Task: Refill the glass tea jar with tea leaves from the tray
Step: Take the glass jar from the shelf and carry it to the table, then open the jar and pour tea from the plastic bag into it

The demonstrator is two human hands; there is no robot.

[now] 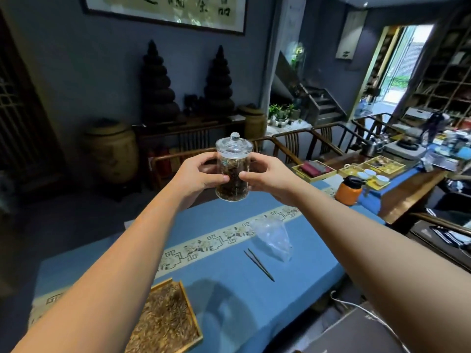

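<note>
Tea shop w/ calligraphy scroll, tea cups, display shelves.

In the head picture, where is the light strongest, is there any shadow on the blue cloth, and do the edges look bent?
Head view: the open doorway at the far right is overexposed, almost white; a soft dark shadow lies on the blue cloth beside the tray; the wide lens bows the forearms and the wall frame; the glass jar, held up by the left hand and right hand, is sharp.

Dark blue wall, wooden chairs, staircase, bright doorway
</note>
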